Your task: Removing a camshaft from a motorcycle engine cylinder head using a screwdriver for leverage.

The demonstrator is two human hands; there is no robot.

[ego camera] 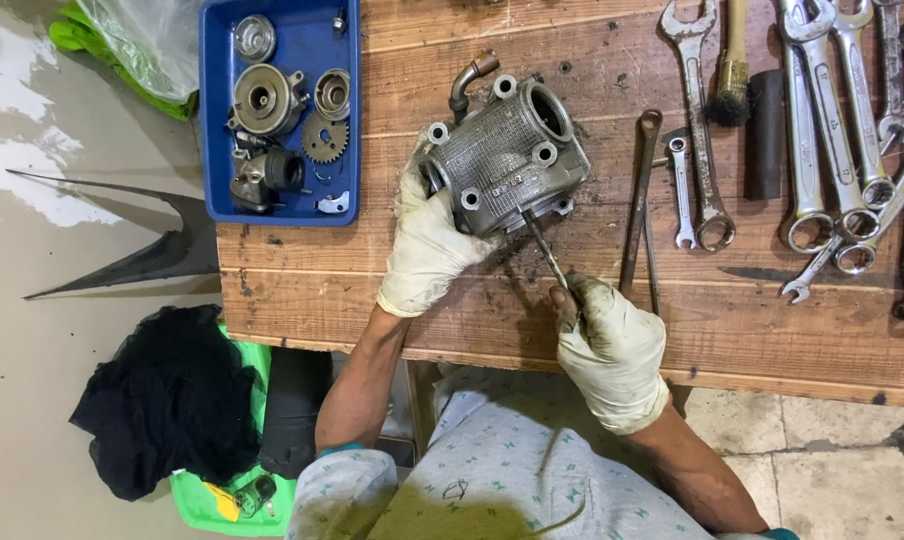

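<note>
A: Item one, the right hand point(612, 350). State of the fingers?

B: Gloved, curled closed around the handle end of a thin metal tool point(545, 250). The shaft runs up and to the left from the fingertips; its tip meets the lower edge of the engine cylinder head point(502, 160).

A: Item two, the left hand point(430, 245).

B: Gloved as well, fingers spread and wrapped against the cylinder head's left and lower side, steadying it. The part lies just above and between the two hands, touching the left fingers, apart from the right ones by the tool's length.

A: The cylinder head itself?

B: Grey cast metal, finned face up, round bores at its corners, a bent pipe stub at the top. It rests on the wooden workbench point(472, 300).

A: Surroundings?

B: Left of it, a blue tray point(217, 110) with gears and small engine parts. Right of it, two long thin tools point(640, 200), then a row of spanners point(832, 130) and a brush point(732, 70). Below the bench edge, a black cloth point(167, 400) over a green tub.
</note>
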